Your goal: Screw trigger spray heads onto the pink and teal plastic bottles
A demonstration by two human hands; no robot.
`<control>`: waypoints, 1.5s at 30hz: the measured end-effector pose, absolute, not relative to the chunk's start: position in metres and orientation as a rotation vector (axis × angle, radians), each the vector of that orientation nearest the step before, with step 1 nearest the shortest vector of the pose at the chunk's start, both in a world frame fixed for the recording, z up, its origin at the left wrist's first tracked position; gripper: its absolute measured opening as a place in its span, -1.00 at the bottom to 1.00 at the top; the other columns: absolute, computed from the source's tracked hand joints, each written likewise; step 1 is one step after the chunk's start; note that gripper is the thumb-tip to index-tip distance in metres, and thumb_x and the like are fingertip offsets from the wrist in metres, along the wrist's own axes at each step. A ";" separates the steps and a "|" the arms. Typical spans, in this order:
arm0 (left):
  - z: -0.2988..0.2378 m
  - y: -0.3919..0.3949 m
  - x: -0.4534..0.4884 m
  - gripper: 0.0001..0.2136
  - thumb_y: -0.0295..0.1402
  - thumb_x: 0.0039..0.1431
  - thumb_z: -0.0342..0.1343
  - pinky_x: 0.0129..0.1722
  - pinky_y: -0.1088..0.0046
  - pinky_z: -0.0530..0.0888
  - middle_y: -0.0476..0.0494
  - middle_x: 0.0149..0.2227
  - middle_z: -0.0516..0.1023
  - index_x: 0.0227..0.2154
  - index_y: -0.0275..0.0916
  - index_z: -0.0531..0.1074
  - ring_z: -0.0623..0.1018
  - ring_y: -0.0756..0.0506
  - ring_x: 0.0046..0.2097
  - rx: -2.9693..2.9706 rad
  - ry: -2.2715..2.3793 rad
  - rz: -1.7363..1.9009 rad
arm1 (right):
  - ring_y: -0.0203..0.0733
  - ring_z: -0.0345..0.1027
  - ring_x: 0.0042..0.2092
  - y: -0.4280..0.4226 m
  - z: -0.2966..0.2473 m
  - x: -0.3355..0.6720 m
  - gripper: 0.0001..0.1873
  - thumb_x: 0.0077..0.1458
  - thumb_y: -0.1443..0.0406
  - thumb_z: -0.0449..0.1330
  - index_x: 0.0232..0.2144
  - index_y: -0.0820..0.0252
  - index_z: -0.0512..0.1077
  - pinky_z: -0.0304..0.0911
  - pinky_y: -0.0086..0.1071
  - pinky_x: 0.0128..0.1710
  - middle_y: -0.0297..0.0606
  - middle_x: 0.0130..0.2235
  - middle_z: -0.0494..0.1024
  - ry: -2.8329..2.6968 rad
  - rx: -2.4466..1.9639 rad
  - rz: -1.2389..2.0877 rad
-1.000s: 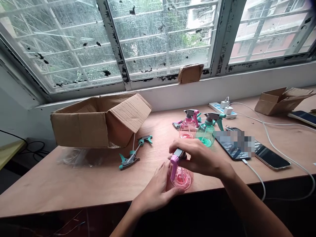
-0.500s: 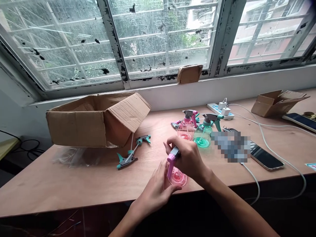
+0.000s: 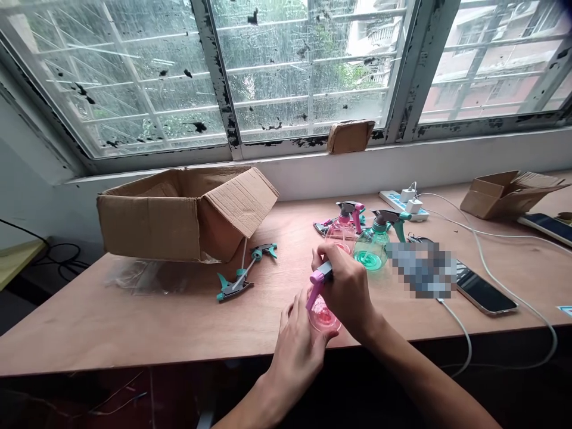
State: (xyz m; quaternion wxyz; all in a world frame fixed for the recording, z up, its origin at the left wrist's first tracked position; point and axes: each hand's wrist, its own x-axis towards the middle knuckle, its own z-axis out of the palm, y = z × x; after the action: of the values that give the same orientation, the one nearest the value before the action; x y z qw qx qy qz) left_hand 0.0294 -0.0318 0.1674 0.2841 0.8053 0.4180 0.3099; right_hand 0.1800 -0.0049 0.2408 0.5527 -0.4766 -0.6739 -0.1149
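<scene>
Near the table's front edge stands a pink spray bottle (image 3: 325, 317) with a clear body. My left hand (image 3: 295, 339) is curled around its lower left side, thumb at the front. From above, my right hand (image 3: 352, 291) grips the bottle's pink and grey trigger spray head (image 3: 317, 279), hiding the neck. Just behind are a second pink spray bottle (image 3: 340, 229) and a green spray bottle (image 3: 370, 251), both upright with heads on. To the left, two loose teal and grey spray heads, a nearer one (image 3: 235, 288) and a farther one (image 3: 264, 251), lie on the table.
An open cardboard box (image 3: 149, 229) sits at the left over clear plastic bags (image 3: 147, 279). Rightward are a phone (image 3: 486, 288), a blurred patch with a white cable, a power strip (image 3: 404, 205) and a smaller open box (image 3: 491, 193). More spray heads lie behind the bottles.
The view has shifted a little, so the scene sits farther right. Both hands stay on the pink bottle; my left wrist has swung slightly to the right and the right-hand grip looks slightly turned.
</scene>
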 end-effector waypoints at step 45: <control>0.194 -0.013 0.009 -0.54 -0.24 0.46 0.21 0.46 -0.15 0.42 -0.41 0.52 0.28 0.35 -0.17 0.40 0.29 -0.39 0.54 2.460 0.972 0.663 | 0.20 0.50 0.23 0.030 0.230 0.193 -0.58 0.49 0.23 0.13 0.11 0.49 0.60 0.45 -0.22 0.03 0.29 0.17 0.62 -2.297 -2.063 0.074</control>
State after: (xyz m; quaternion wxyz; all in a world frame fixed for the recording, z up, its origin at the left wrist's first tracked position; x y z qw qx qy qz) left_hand 0.0095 -0.0132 0.1943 0.2059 0.8829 0.3487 0.2378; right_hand 0.1927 0.0298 0.2301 0.0267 -0.6677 -0.7436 0.0241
